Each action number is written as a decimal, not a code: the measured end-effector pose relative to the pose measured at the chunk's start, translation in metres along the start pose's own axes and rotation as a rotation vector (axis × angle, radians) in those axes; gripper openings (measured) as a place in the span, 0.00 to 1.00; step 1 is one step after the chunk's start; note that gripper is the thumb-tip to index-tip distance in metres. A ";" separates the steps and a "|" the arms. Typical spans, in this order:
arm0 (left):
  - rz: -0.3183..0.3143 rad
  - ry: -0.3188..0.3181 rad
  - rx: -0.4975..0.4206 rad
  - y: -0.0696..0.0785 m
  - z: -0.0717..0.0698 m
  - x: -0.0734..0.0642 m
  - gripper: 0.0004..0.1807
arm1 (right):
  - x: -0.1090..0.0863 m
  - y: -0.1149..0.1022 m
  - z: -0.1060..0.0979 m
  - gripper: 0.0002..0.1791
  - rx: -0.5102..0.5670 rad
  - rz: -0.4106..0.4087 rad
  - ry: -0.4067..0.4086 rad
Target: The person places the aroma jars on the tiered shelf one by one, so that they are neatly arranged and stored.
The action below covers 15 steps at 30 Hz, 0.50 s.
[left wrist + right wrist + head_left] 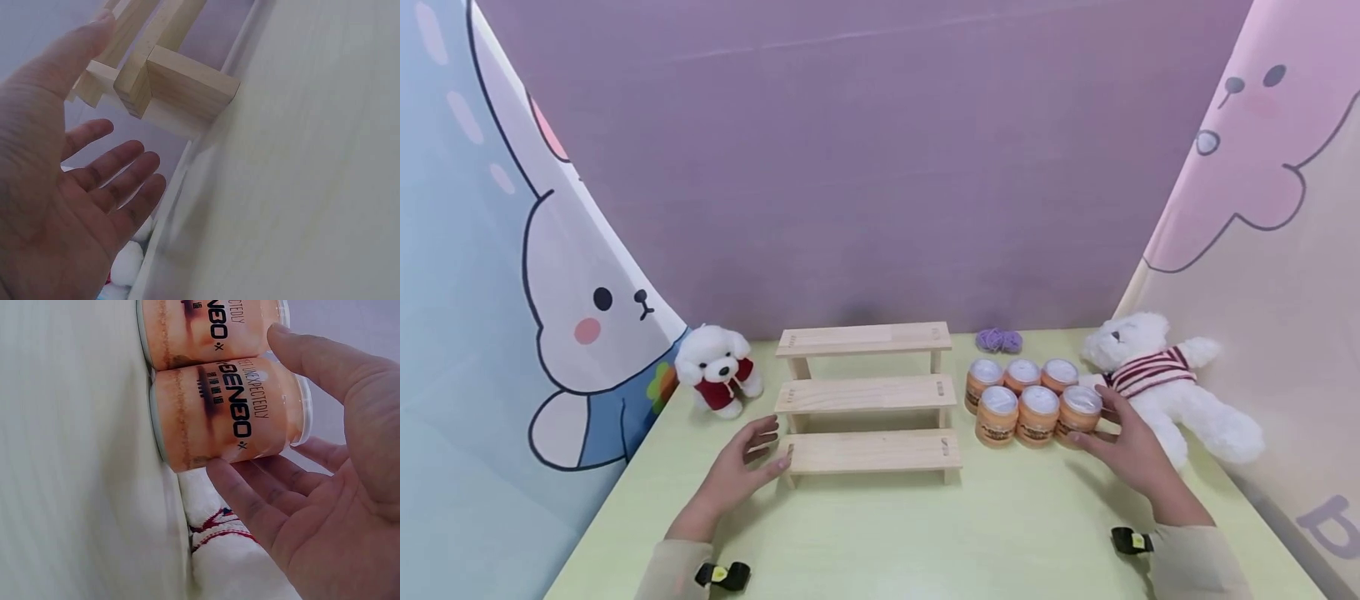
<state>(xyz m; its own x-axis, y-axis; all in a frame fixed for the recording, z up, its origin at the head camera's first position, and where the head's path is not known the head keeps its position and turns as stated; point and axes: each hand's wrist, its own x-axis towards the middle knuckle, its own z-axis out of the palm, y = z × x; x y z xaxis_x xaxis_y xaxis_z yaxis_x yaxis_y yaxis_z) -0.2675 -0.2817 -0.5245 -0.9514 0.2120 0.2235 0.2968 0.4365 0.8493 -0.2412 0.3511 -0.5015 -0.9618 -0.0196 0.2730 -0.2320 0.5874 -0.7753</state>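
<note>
In the head view, several orange cans with pale lids stand in two rows right of a three-step wooden rack. My right hand is at the front-right can, thumb on its near left side and fingers along its right. The right wrist view shows this can between thumb and fingers, touching a neighbouring can and standing on the table. My left hand is beside the left end of the rack's lowest step, fingers spread and holding nothing. The left wrist view shows its palm facing the rack's wooden end.
A white plush dog in red sits left of the rack. On the right, a white plush bear in a striped top lies behind my right hand. Purple yarn lies behind the cans. Printed cloth walls border the pale table.
</note>
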 end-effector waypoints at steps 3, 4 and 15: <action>0.002 -0.015 -0.024 -0.002 0.001 -0.001 0.44 | 0.001 0.001 0.001 0.53 0.015 -0.006 0.008; 0.000 -0.017 -0.033 -0.003 0.002 -0.001 0.44 | 0.002 0.002 0.002 0.51 0.018 -0.010 0.013; -0.033 -0.056 -0.032 -0.009 0.009 0.000 0.46 | 0.003 0.004 0.007 0.49 -0.030 0.037 0.018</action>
<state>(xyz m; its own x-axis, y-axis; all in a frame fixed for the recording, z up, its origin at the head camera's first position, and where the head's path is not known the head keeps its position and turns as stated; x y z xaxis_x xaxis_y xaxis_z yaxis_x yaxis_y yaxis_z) -0.2691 -0.2774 -0.5363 -0.9541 0.2471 0.1691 0.2620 0.4156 0.8710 -0.2458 0.3473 -0.5080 -0.9668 0.0165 0.2550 -0.1921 0.6111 -0.7679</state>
